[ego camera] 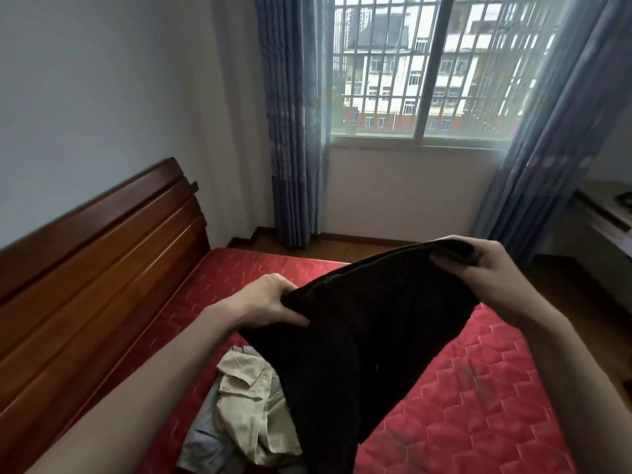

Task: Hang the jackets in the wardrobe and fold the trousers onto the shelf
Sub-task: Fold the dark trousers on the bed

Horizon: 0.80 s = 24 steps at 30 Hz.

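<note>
Hands grip a black garment (362, 323) above the red bed (478, 398); left hand (270, 301) and right hand (478, 265) each clamp its upper edge; beige clothes (246, 415) lie below.

A home bedroom: red mattress (478, 388), wooden headboard (95, 268), curtained window (427, 70).
</note>
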Available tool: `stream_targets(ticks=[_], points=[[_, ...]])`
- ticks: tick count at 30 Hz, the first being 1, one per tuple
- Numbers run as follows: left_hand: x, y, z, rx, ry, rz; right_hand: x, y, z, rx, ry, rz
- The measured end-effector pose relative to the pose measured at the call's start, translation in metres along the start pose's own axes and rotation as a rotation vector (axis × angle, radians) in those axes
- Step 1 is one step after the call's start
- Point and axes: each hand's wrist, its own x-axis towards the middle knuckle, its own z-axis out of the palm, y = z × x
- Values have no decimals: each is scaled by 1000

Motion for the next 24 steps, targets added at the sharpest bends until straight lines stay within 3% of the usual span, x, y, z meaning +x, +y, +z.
stream_targets(ticks=[9,15,24], points=[[-9,7,-40,-222,97,-44,6,-28,-33,-31,0,127],[-10,19,-69,-207,-34,-70,7,-22,-56,-16,-4,163],[7,59,-125,-192,219,38,21,-56,-82,107,96,183]])
